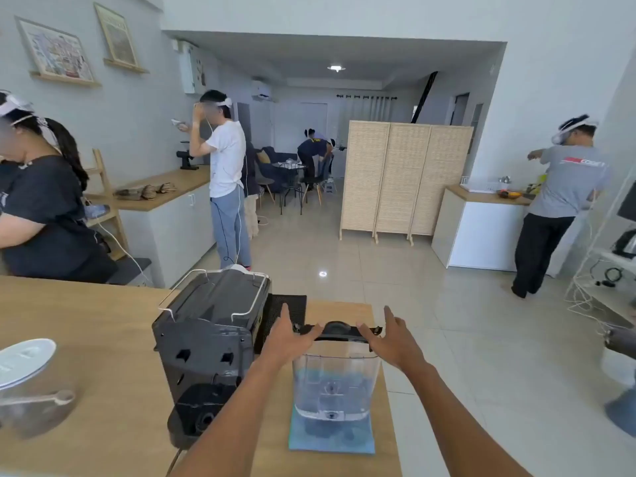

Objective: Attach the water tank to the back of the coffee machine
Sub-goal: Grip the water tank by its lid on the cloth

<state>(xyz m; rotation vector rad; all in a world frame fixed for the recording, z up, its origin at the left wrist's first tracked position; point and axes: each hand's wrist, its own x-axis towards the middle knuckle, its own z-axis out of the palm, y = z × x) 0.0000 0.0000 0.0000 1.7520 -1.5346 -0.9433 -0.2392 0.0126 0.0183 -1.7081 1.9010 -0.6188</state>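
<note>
A clear plastic water tank (335, 383) with a black lid (339, 331) stands upright on a blue cloth (332, 438) near the right end of the wooden counter. The black coffee machine (210, 339) stands just left of it, its back facing me with an empty bay at the bottom. My left hand (287, 335) is at the left side of the tank's lid, fingers spread. On the lid's right side is my right hand (395, 339), also spread. Both hands touch or nearly touch the top; no firm grip shows.
A black mat (292, 309) lies behind the tank. A lidded glass jar (27, 387) with a wooden scoop sits at the counter's left. The counter's right edge (385, 373) is close to the tank, with tiled floor beyond. Several people work around the room.
</note>
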